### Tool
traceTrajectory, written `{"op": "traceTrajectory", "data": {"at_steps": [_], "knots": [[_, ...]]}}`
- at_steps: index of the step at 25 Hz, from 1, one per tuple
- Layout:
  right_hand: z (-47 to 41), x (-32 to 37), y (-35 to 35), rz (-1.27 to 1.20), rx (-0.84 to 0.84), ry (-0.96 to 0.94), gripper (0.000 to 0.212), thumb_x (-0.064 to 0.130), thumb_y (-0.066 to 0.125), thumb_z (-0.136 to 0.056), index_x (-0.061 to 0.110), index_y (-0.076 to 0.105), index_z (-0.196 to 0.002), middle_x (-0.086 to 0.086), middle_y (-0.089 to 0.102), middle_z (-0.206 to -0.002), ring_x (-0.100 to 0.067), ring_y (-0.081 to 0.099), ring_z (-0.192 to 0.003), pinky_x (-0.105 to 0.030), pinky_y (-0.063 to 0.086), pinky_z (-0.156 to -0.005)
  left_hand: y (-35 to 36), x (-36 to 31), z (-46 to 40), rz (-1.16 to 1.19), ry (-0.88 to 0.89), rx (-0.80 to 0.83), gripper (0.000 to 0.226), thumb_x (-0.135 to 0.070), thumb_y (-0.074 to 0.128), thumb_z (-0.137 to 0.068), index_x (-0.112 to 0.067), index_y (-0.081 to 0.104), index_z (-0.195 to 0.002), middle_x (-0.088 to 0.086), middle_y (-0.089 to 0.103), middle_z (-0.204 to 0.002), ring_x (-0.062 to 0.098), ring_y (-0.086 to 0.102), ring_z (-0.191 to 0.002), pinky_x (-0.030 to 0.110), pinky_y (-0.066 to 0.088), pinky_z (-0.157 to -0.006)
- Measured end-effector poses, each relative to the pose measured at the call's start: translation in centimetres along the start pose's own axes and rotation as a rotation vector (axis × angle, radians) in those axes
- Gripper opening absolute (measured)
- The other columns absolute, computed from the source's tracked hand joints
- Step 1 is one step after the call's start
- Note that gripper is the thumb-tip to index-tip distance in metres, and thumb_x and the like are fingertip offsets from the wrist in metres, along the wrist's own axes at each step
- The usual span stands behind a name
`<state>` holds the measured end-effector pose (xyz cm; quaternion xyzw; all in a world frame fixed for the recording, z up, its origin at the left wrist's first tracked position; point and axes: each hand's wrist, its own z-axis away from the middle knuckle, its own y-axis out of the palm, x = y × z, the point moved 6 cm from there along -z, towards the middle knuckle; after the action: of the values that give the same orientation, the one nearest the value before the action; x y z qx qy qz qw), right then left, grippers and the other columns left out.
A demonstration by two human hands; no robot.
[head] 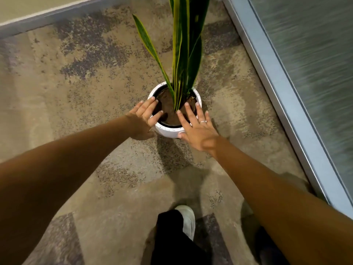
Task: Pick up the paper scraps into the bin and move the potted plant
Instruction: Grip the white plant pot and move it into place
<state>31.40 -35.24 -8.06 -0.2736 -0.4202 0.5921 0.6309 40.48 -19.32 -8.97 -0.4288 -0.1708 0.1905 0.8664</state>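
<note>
A potted plant with tall green, yellow-edged leaves [183,44] stands in a round white pot [168,131] on the carpet, brown soil showing inside. My left hand [142,119] lies at the pot's left rim with straight, spread fingers over the edge. At the right rim is my right hand [196,127], its fingers spread over the soil and its thumb against the pot's outer wall. A ring sits on one finger. No paper scraps and no bin appear in view.
A frosted glass wall with a metal floor frame [271,88] runs along the right, close to the pot. A grey baseboard [47,20] crosses the far left. My leg and white shoe [188,220] are below on the patterned carpet.
</note>
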Motion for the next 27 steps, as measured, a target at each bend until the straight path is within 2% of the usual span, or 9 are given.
{"op": "traceTrajectory", "data": {"at_steps": [3, 6, 8, 10, 13, 15, 18, 22, 27], "knots": [[0.1, -0.4, -0.2, 0.088, 0.024, -0.053, 0.082, 0.058, 0.034, -0.093, 0.022, -0.015, -0.148, -0.007, -0.024, -0.156, -0.032, -0.024, -0.142, -0.053, -0.010, -0.113, -0.7, 0.0, 0.7, -0.091, 0.028, -0.022, 0.084, -0.062, 0.027, -0.092, -0.014, -0.009, -0.150, 0.025, -0.015, -0.156, 0.037, -0.013, -0.146, 0.045, -0.002, -0.118], [1.3, -0.1, -1.2, 0.167, -0.117, -0.180, 0.090, 0.039, 0.065, -0.083, 0.007, 0.012, -0.149, -0.016, 0.011, -0.158, -0.032, 0.009, -0.146, -0.050, 0.005, -0.116, -2.0, 0.4, 1.9, -0.054, 0.147, -0.183, 0.065, -0.036, 0.032, -0.099, -0.012, 0.000, -0.151, 0.021, 0.006, -0.159, 0.034, 0.005, -0.147, 0.046, 0.004, -0.118], [2.0, 0.2, -1.2, 0.211, -0.291, -0.308, 0.078, 0.015, 0.078, -0.066, -0.001, 0.044, -0.135, -0.022, 0.047, -0.139, -0.036, 0.044, -0.130, -0.052, 0.025, -0.111, -3.4, 0.3, 2.3, -0.014, 0.320, -0.393, 0.050, -0.013, 0.037, -0.099, -0.008, 0.027, -0.148, 0.018, 0.037, -0.150, 0.033, 0.031, -0.141, 0.048, 0.016, -0.116], [1.4, -0.5, -1.0, 0.211, -0.418, -0.386, 0.062, 0.002, 0.080, -0.059, -0.001, 0.060, -0.117, -0.022, 0.062, -0.118, -0.036, 0.061, -0.109, -0.052, 0.034, -0.105, -4.0, 0.6, 2.4, 0.015, 0.498, -0.540, 0.040, 0.001, 0.054, -0.090, -0.004, 0.055, -0.130, 0.020, 0.061, -0.126, 0.035, 0.056, -0.121, 0.054, 0.036, -0.106], [0.2, -1.1, -1.1, 0.226, -0.528, -0.399, 0.041, 0.004, 0.082, -0.063, 0.000, 0.063, -0.099, -0.022, 0.064, -0.104, -0.036, 0.064, -0.094, -0.045, 0.031, -0.107, -3.7, 1.3, 2.1, 0.108, 0.551, -0.541, 0.033, 0.006, 0.060, -0.084, -0.003, 0.064, -0.116, 0.019, 0.066, -0.110, 0.035, 0.064, -0.102, 0.051, 0.052, -0.092], [0.0, -1.1, -1.4, 0.211, -0.603, -0.424, 0.029, 0.003, 0.080, -0.068, -0.001, 0.061, -0.090, -0.021, 0.063, -0.093, -0.036, 0.063, -0.085, -0.042, 0.038, -0.103, -3.2, 1.2, 1.8, 0.140, 0.525, -0.522, 0.030, 0.005, 0.058, -0.085, -0.004, 0.064, -0.113, 0.015, 0.067, -0.105, 0.032, 0.064, -0.097, 0.048, 0.052, -0.094], [0.1, -0.1, -2.1, 0.258, -0.614, -0.442, 0.034, 0.003, 0.081, -0.062, 0.001, 0.054, -0.084, -0.016, 0.057, -0.077, -0.031, 0.056, -0.068, -0.037, 0.039, -0.066, -3.1, 1.1, 1.9, 0.187, 0.484, -0.546, 0.025, 0.005, 0.062, -0.083, -0.007, 0.067, -0.105, 0.010, 0.068, -0.094, 0.029, 0.065, -0.089, 0.044, 0.054, -0.091], [-0.1, 0.3, -4.0, 0.219, -0.586, -0.405, 0.036, -0.005, 0.076, -0.059, 0.003, 0.049, -0.081, -0.017, 0.053, -0.073, -0.029, 0.052, -0.062, -0.035, 0.038, -0.057, -4.5, 2.8, 1.4, 0.280, 0.342, -0.462, 0.027, 0.000, 0.051, -0.090, -0.009, 0.064, -0.112, 0.008, 0.065, -0.108, 0.027, 0.058, -0.107, 0.040, 0.057, -0.069], [0.2, 0.3, -9.4, 0.160, -0.526, -0.351, 0.024, -0.006, 0.068, -0.066, 0.004, 0.048, -0.073, -0.018, 0.050, -0.074, -0.031, 0.048, -0.063, -0.037, 0.035, -0.057, -9.5, 5.9, 1.2, 0.271, 0.291, -0.382, 0.032, 0.001, 0.047, -0.089, -0.013, 0.059, -0.115, 0.004, 0.060, -0.120, 0.023, 0.050, -0.121, 0.043, 0.055, -0.073]]}}
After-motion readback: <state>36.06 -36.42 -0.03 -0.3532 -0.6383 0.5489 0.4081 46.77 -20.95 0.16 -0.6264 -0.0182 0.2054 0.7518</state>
